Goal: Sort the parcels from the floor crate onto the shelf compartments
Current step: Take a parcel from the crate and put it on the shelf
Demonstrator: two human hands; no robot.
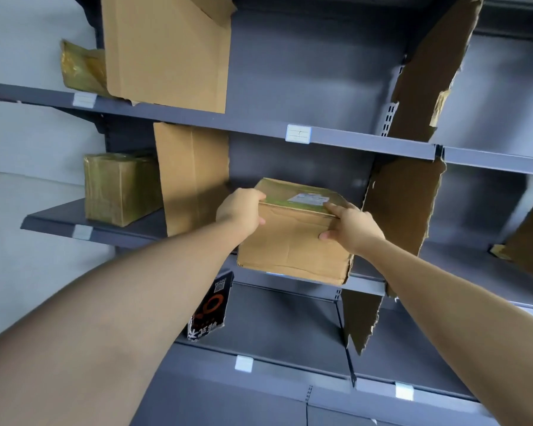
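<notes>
The cardboard parcel (293,241) is sitting at the front of the middle shelf (59,221), in the compartment between two cardboard dividers. Its lower edge is covering the front lip of the shelf, and I cannot tell if its full weight is already lying on the board. A white shipping label (308,198) is showing on its top face, beside greenish tape.

Both hands are grasping the parcel. The left hand (240,210) is holding the upper left corner, with fingers curling over the top and the thumb pressing on the front face. The right hand (354,227) is gripping the upper right edge, one finger lying along the top edge and the thumb on the front.

The left divider (191,176) is standing upright just beside the parcel. The right divider (403,204), with torn edges, is leaning near the right hand.

In the next compartment to the left, a tape-wrapped parcel (120,187) is standing on the same shelf. On the upper shelf (197,118), a yellowish wrapped parcel (80,67) is lying behind another cardboard sheet (166,50), and a white tag holder (298,134) is sitting on its front edge. Below the middle shelf, a black printed carton piece (210,305) is standing on end.
</notes>
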